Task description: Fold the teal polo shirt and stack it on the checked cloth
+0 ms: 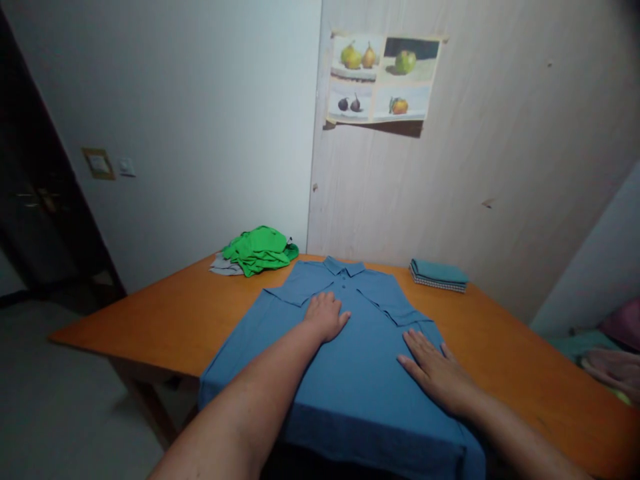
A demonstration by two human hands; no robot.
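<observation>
A blue polo shirt (360, 373) lies spread face up on the orange wooden table (165, 320), collar toward the wall and both sleeves folded in over the chest. My left hand (326, 315) rests flat on the shirt's upper chest, just below the collar buttons, fingers together and extended. Lower on the shirt's right side, my right hand (436, 370) lies palm down with its fingers stretched out. Neither hand holds anything.
A crumpled green garment (259, 249) sits on a grey one at the table's far left corner. A small stack of folded teal cloths (439, 274) lies at the far right. Pink and teal fabrics (607, 347) show at the right edge. The wall stands close behind.
</observation>
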